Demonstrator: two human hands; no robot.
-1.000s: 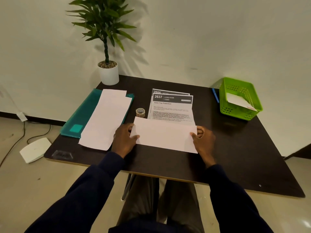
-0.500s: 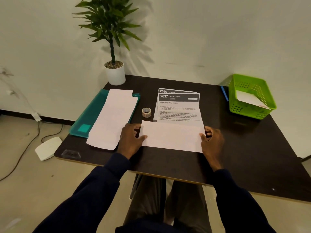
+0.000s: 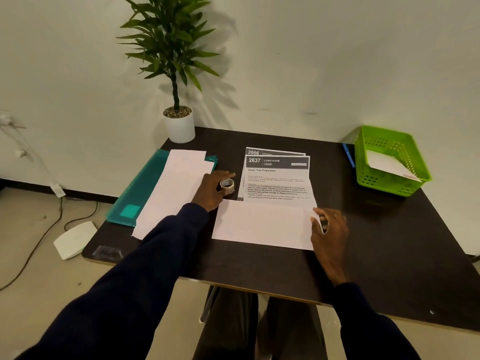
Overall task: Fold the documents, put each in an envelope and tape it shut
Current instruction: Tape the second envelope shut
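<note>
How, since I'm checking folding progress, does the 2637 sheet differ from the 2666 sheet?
The 2637 sheet lies on top, headed LIVING ROOM, its near part folded up, touched by the right hand; the 2666 sheet lies underneath, headed KITCHEN, only its top strip showing, so any fold is hidden. Both are white with a dark header band.

The dark bench carries a potted plant at its far left corner. A teal folder lies along the left side, with white envelopes overlapping it. The tape sits just right of those. Printed documents are stacked mid-bench, the top one's near part folded over. A green basket stands far right, with a blue pen beside it.
</note>
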